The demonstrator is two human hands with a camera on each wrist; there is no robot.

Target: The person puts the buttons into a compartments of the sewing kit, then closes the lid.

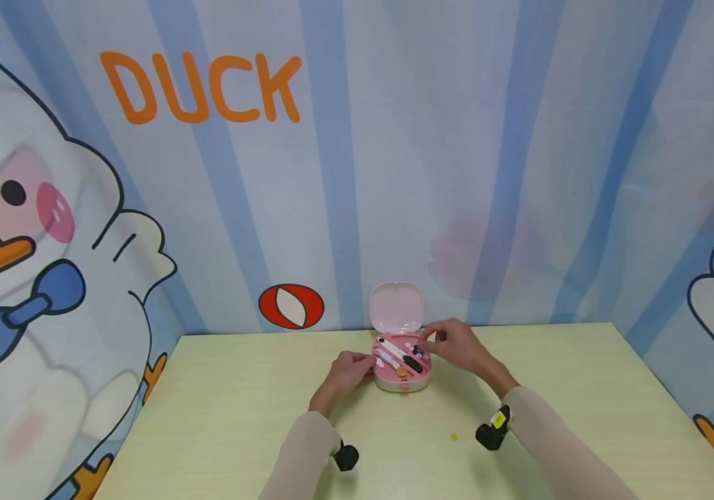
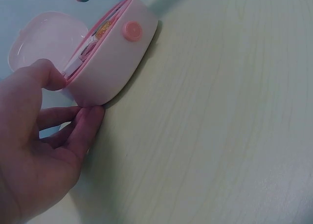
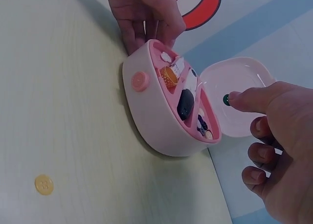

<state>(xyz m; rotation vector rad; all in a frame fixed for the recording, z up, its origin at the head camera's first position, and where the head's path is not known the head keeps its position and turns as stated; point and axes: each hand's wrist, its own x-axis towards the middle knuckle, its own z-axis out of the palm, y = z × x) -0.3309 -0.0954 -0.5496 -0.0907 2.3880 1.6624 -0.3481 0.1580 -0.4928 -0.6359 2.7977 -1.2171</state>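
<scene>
A small sewing box [image 1: 388, 384], pink inside and cream outside, stands on the table with its clear pink lid [image 1: 396, 309] raised. My left hand [image 1: 347, 375] holds its left side, thumb at the rim and fingers low against the wall. Over the right side, my right hand [image 1: 457, 345] pinches a dark green button [image 3: 226, 100] between thumb and forefinger. Inside lie a gold thimble [image 3: 169, 77], a white tool with a black end [image 3: 185, 104], and several small dark and pale buttons [image 3: 202, 124] in the right compartment.
A yellow button [image 3: 44, 184] lies on the pale wooden table [image 1: 219, 417], in front of the box and to its right. Behind the table's back edge hangs a blue striped cloth [image 1: 394, 173] with a duck print.
</scene>
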